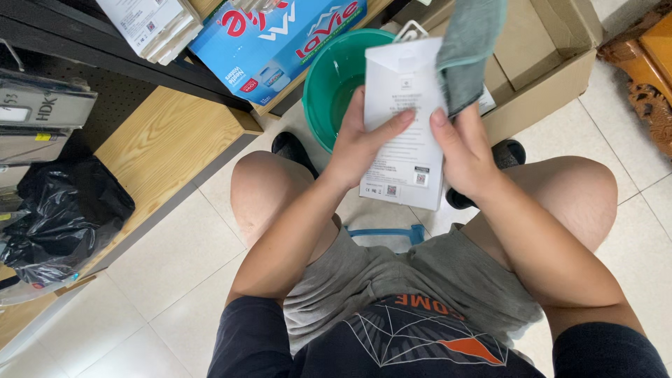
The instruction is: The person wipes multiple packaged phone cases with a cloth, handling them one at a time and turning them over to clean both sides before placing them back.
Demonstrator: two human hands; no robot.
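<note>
I sit with my knees apart and hold a flat white retail box [406, 105] upright in front of me. My left hand [360, 143] grips its left edge, thumb across the printed back. My right hand [462, 150] holds the right edge and also pinches a grey-green cloth [469, 49] that hangs over the box's upper right corner. Behind the box sits a green plastic basin [332, 87] on the floor.
A wooden shelf [175, 140] runs along the left, with a black plastic bag [66, 210] and stacked boxes on it. A blue carton [273, 42] lies at the top. An open cardboard box [539, 63] stands at the right, carved wooden furniture [647, 77] beyond it.
</note>
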